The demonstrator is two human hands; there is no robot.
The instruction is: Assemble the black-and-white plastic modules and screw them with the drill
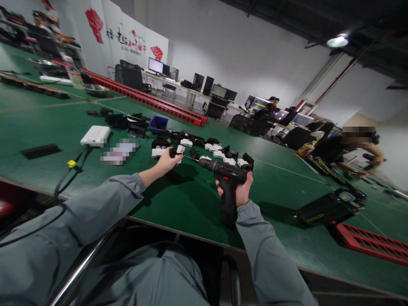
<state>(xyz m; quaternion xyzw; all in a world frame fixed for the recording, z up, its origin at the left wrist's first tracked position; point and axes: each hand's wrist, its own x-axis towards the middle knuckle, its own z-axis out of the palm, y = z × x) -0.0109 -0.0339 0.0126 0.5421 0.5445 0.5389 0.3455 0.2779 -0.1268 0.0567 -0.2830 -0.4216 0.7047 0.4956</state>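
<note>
A black cordless drill (228, 180) is gripped in my right hand (244, 189), its long bit pointing left. My left hand (165, 163) pinches a small black-and-white part (178, 150), and the bit's tip reaches close to it; whether the two touch I cannot tell. Behind and around my hands lie several white pieces (217, 154) and black plastic parts (137, 127) on the green table (178, 199). A blue bin (158, 124) stands just beyond my left hand.
To the left are a white box (94, 136) with a cable, a blurred-out flat item (120, 152) and a black strip (41, 151). Red rails (143, 100) lie across the back. At right are a black device (331, 206), a red rail (376, 242) and another person (360, 148).
</note>
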